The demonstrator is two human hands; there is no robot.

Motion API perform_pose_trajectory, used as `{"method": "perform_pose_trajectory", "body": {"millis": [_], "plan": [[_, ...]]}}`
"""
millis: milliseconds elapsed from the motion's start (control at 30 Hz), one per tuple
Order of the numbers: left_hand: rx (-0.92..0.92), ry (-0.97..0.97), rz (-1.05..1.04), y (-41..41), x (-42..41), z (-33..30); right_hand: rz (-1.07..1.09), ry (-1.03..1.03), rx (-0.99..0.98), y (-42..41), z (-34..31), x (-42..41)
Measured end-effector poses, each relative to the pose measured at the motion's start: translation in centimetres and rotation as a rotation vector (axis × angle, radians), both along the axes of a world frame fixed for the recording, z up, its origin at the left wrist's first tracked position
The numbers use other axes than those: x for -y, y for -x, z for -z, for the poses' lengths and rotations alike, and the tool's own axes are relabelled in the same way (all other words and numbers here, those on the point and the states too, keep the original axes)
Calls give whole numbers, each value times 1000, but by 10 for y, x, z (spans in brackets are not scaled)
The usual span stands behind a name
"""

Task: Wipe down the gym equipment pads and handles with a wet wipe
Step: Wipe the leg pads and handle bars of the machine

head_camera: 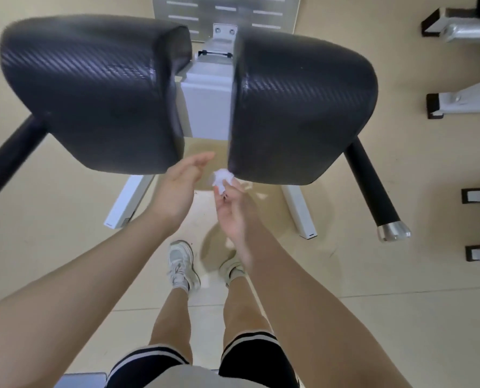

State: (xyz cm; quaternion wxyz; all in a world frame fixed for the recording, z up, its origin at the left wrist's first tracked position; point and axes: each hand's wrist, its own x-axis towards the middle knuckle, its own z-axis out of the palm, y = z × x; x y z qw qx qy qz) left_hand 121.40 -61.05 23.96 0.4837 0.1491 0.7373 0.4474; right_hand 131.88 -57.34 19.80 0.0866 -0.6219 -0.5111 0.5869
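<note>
Two large black textured pads fill the upper view: the left pad and the right pad, split by a white frame post. A black handle sticks out at the left, and another black handle with a silver end cap at the right. My right hand pinches a crumpled white wet wipe at the near inner corner of the right pad. My left hand hovers with straight fingers just below the left pad's near edge, close to the wipe.
The machine's white feet rest on the beige floor on either side of my shoes. White frames with black end caps of other machines line the right edge. A perforated metal plate stands behind the pads.
</note>
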Motion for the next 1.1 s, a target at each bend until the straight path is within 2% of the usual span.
{"method": "perform_pose_trajectory", "body": {"millis": [100,167,267,433,500,533,633,700,767,833,967,1100], "plan": [[40,-42,-72,11,19,-12,-130,-349,-47,0,-48,-12],[85,-32,-81,19,30,-18,-87,-508,-10,10,-75,-28],[118,-19,-31,28,38,-30,-348,-852,220,28,-90,-51],[174,-21,23,42,49,-39,-751,-1095,580,41,-85,-38],[199,-23,42,48,53,-38,-830,-1142,735,45,-79,-31],[209,-17,49,50,56,-37,-879,-1077,770,46,-78,-25],[237,-1,70,53,63,-39,-981,-677,718,28,-53,-7],[243,6,87,51,64,-42,-839,-494,537,10,-56,0],[243,18,115,45,59,-46,-549,-519,360,-5,-72,2],[247,34,154,33,49,-54,-353,-587,268,-20,-95,-3],[287,47,271,-5,18,-72,-43,-544,165,-60,-136,-27],[362,15,350,-56,-18,-79,97,-535,145,-116,-139,-67]]}}
